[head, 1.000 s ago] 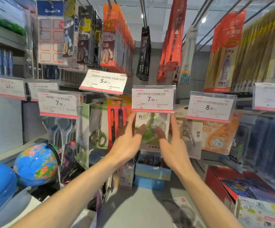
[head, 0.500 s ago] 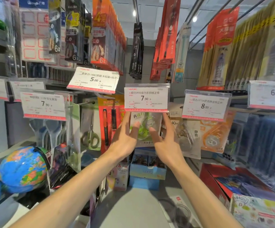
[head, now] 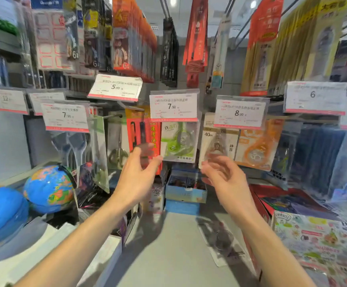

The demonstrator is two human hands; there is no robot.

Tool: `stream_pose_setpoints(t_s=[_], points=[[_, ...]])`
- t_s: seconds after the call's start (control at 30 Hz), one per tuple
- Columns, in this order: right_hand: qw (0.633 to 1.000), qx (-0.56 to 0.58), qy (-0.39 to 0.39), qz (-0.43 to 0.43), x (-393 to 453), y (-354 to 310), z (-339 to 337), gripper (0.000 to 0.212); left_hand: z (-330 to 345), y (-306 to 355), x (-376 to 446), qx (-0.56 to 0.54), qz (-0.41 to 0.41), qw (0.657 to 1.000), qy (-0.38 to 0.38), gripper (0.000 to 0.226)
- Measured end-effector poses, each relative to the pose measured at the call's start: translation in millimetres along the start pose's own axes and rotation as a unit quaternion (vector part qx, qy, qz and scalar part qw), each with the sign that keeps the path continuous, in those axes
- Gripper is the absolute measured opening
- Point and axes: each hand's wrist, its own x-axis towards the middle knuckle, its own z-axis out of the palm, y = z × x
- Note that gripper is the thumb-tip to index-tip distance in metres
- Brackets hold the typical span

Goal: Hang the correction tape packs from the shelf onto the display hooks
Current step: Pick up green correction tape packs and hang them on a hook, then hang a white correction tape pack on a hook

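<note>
while both hands hang empty below the hooks, what matters for the next reach is where the next pack lies from each of them. starting at the left, the left hand (head: 136,179) is raised with fingers loosely spread and thumb out, gripping nothing; its fingertips sit just beside the lower left corner of the green pack (head: 178,141), which hangs upright under the 7.90 tag (head: 173,105), apparently already on its hook. that pack lies up and to the right of the left hand, long axis vertical.

moving right, the beige pack (head: 220,141) and the orange pack (head: 257,143) hang side by side under the 8.00 tag (head: 240,112). the right hand (head: 227,181) is likewise open, fingers curled a little and blurred, holding nothing, with its fingertips just below the beige pack's bottom edge.

down on the grey shelf (head: 168,245), a flat clear pack (head: 222,241) lies below and slightly inward of the right wrist, long axis running away from the person. it looks like another tape pack, though blur leaves that uncertain. if so, the right hand is plainly nearer and would need to drop straight down to it; the left would have to cross over.
</note>
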Motion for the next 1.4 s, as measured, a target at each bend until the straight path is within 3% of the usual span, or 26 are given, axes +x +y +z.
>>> stream_pose_setpoints(t_s=[0.13, 0.27, 0.6, 0.8, 0.97, 1.17, 1.3, 1.4], points=[[0.994, 0.102, 0.018, 0.026, -36, 15, -13, 0.014, -2, -2, -40, -0.075, -0.027, 0.997, 0.003, 0.017], [0.991, 0.108, 0.016, 0.078, -74, 42, -22, 0.012, -1, -18, -76, -0.103, -0.072, 0.992, -0.019, 0.015], [0.981, 0.050, 0.066, 0.177, -129, 83, -27, 0.011, 13, -76, -82, -0.025, -0.118, 0.972, -0.202, 0.014], [0.972, -0.117, 0.091, 0.181, -127, 97, -23, 0.009, 56, -117, -42, 0.065, -0.056, 0.941, -0.329, 0.013], [0.935, -0.295, 0.084, 0.176, -106, 107, -18, 0.008, 105, -138, -15, 0.166, 0.013, 0.890, -0.424, 0.015], [0.874, -0.455, 0.008, 0.168, -74, 131, -19, 0.034, 145, -158, 4, 0.227, 0.061, 0.865, -0.444, 0.031], [0.849, -0.469, -0.024, 0.242, -58, 146, -18, 0.064, 166, -170, 9, 0.258, 0.074, 0.842, -0.468, 0.034], [0.844, -0.462, -0.034, 0.268, -54, 154, -15, 0.072, 174, -176, 8, 0.303, 0.102, 0.821, -0.474, 0.042]])
